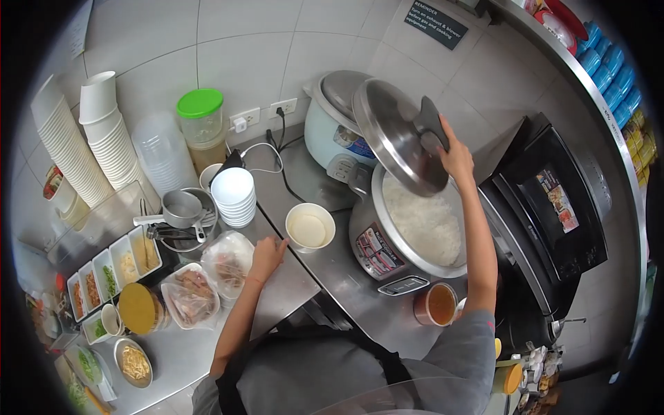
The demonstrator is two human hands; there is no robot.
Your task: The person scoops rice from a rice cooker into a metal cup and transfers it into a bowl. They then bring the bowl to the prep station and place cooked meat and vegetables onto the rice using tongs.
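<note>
My right hand (456,155) grips the dark handle of a metal lid (398,135). The lid is raised and tilted above a large rice cooker (373,238), whose pot is full of white cooked rice (423,218). My left hand (268,259) rests on the steel counter near its edge, holding nothing that I can see; its fingers look loosely apart. Just to its right stands a white paper bowl (310,227) with something pale inside. On its other side lie a clear plastic bag of food (228,263) and a tub of bagged meat (190,296).
Behind stands a second, pale rice cooker (332,131), its lid on. White bowls (234,197) are stacked left of the paper bowl, near small saucepans (183,207) and topping trays (107,277). A container of reddish-brown liquid (437,304) sits beside the open cooker. A black appliance (553,200) stands right.
</note>
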